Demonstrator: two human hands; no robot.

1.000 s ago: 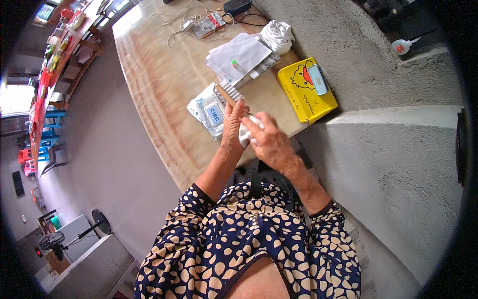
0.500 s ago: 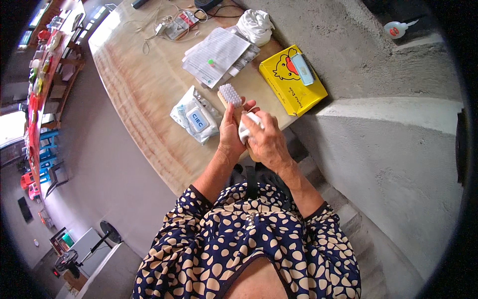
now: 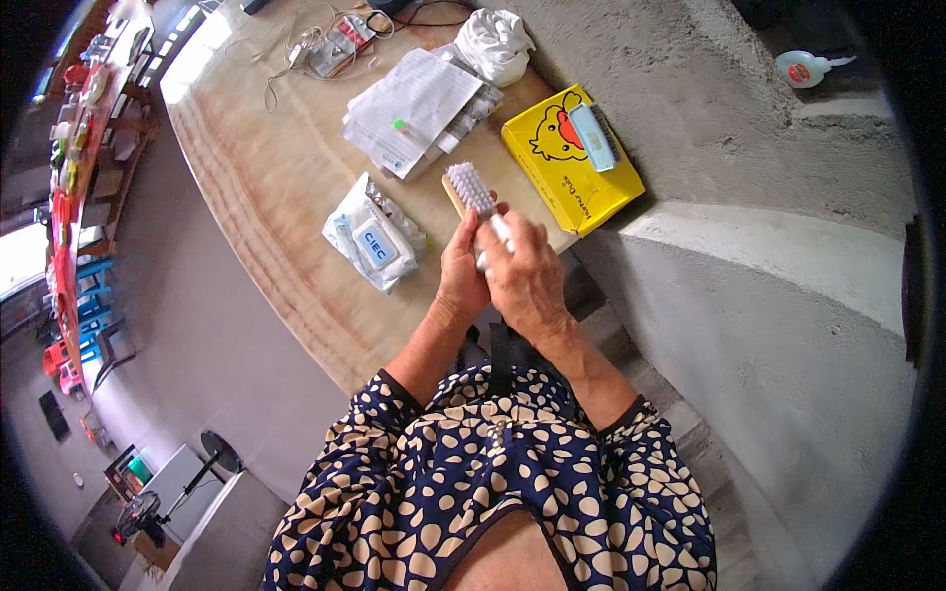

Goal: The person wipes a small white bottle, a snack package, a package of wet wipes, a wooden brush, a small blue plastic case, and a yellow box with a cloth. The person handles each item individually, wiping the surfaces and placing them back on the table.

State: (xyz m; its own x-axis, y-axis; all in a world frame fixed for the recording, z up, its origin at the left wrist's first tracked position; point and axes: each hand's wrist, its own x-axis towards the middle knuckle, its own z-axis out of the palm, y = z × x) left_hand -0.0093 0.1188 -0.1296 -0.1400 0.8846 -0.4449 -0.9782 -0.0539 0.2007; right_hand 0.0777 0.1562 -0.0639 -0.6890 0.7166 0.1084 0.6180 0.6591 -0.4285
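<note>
Over the table's near edge, my left hand (image 3: 461,268) is closed round a wooden scrub brush (image 3: 467,187), whose pale bristles face up and away from me. My right hand (image 3: 527,276) holds a white wipe (image 3: 499,236) pressed against the brush's handle. Most of the handle is hidden by the fingers. Left of my hands lies a pack of wet wipes (image 3: 374,242) with a white lid. Beyond the brush are printed papers (image 3: 409,108) with a small green-capped item (image 3: 401,126) on them.
A yellow box (image 3: 572,163) with a duck picture stands at the table's right, a light-blue brush-like item (image 3: 592,138) on top. White cloth (image 3: 494,47) and tangled cables (image 3: 305,44) lie at the back. A concrete ledge (image 3: 769,246) borders the right side.
My right hand has shifted slightly along the brush handle with the wipe, its fingers now covering more of it. The brush has tilted a little, and the whole view has shifted slightly.
</note>
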